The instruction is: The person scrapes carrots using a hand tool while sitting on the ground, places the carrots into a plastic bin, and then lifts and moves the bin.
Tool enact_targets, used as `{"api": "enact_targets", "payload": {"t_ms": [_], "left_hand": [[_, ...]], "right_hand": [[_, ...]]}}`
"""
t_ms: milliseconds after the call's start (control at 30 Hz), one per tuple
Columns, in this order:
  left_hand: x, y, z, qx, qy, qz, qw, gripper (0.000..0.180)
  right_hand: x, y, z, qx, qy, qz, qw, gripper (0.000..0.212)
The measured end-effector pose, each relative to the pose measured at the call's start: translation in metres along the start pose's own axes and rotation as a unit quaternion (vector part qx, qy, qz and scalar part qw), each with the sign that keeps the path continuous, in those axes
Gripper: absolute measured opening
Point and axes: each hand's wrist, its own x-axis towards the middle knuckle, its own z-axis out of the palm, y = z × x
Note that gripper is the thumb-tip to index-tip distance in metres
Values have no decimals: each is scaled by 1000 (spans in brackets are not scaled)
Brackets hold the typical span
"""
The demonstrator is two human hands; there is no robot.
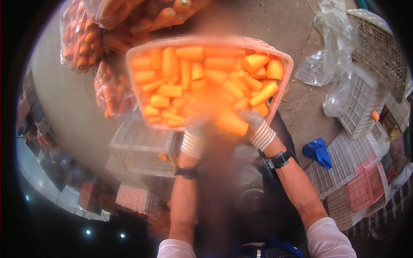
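A pale pink plastic crate (286,77) full of cut carrot pieces (170,90) is in front of me. Both my hands wear gloves with grey-and-white striped cuffs and are at the crate's near side. In my right hand (254,122) is a thick carrot piece (232,123), held over the near rim. My left hand (195,129) is close by on the left, next to the cut pieces; a blurry smear down the middle of the view hides its fingers.
Clear bags of whole carrots (84,43) lie at the far left. Stacked white crates (142,137) stand nearer, left of my arm. On the right are a crumpled clear plastic bag (333,56), a blue plastic item (317,152), white crates (361,96) and a pink crate (365,185).
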Motion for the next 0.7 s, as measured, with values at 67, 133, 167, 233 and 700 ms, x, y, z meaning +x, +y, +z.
{"api": "enact_targets", "payload": {"t_ms": [67,133,167,233,700], "left_hand": [[-8,22,11,34,-26,-37,998,41],[-13,38,22,4,16,-47,999,38],[-15,47,29,-8,30,-50,998,37],[-19,62,33,151,35,28,988,36],[-58,98,24,-5,185,35,982,25]], "right_hand": [[-4,-1,-6,11,31,4,999,43],[-6,1,-4,15,34,-6,999,43],[-6,3,-6,17,36,-11,999,43],[-6,6,-10,58,11,0,998,44],[-12,24,1,132,-53,59,988,64]]}}
